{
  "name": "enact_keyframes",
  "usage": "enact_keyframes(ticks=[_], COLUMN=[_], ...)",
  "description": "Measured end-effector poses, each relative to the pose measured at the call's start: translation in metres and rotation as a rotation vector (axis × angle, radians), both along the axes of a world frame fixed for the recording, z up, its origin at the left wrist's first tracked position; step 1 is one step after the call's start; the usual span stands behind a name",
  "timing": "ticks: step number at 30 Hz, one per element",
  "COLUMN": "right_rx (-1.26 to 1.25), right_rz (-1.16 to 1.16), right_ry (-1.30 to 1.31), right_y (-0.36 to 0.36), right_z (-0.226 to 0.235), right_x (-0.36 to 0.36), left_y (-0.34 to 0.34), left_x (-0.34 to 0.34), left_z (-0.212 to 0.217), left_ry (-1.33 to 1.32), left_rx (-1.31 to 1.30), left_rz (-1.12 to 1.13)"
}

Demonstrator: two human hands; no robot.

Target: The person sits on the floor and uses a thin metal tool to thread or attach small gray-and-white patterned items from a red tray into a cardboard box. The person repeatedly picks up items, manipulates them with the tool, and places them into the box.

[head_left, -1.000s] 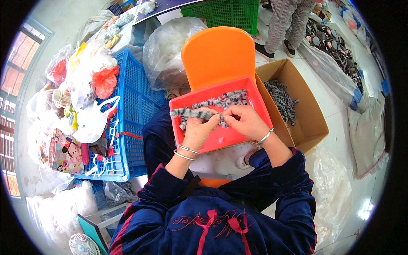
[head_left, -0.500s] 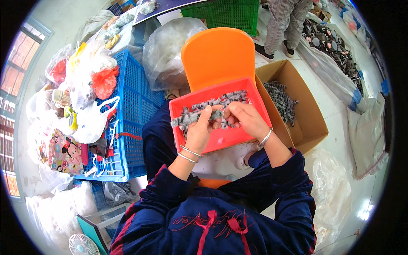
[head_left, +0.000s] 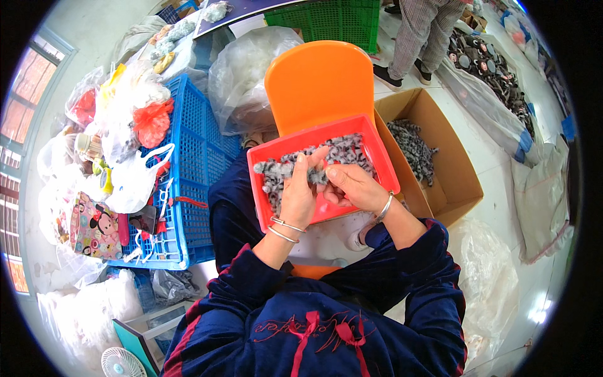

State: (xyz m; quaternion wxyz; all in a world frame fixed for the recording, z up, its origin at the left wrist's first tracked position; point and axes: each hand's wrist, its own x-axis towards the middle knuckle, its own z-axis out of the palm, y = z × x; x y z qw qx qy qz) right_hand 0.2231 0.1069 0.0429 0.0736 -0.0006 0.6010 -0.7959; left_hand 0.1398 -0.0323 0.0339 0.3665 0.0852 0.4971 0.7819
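Note:
My left hand (head_left: 298, 196) is closed round a grey mottled fuzzy plush piece (head_left: 274, 169), one end of it sticking out to the left. At the piece's right end my right hand (head_left: 357, 187) is closed too, thumb against fingers; its fingertips partly hide what they pinch. Both hands are above a red plastic tray (head_left: 333, 212), and several similar grey and black fuzzy pieces (head_left: 347, 148) lie in it. Part of the pile is behind my hands.
An orange chair (head_left: 319, 85) stands beyond the tray. Right of it is an open cardboard box (head_left: 461, 179) with more fuzzy pieces. A blue crate (head_left: 196, 169) topped with bags stands left. A person's legs (head_left: 416, 44) are at the far right, near a green crate (head_left: 330, 22).
My right hand has turned and lowered slightly, its fingers now against the plush piece's right end. The left hand keeps its hold. The view has shifted a little.

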Motion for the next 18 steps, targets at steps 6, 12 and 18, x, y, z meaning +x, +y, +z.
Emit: enact_keyframes(ticks=[6, 12, 18], right_rx=[-0.137, -0.185, 0.041], right_rz=[-0.077, -0.081, -0.248], right_ry=[-0.028, -0.040, -0.003], right_y=[-0.002, -0.002, -0.007], right_z=[0.003, -0.008, -0.005], right_x=[0.001, -0.002, -0.002], left_y=[0.007, 0.009, 0.013], left_x=[0.006, 0.007, 0.005], left_z=[0.002, 0.004, 0.009], left_ry=[0.058, 0.097, 0.255], left_rx=[0.019, -0.023, -0.106], left_rz=[0.009, 0.013, -0.026])
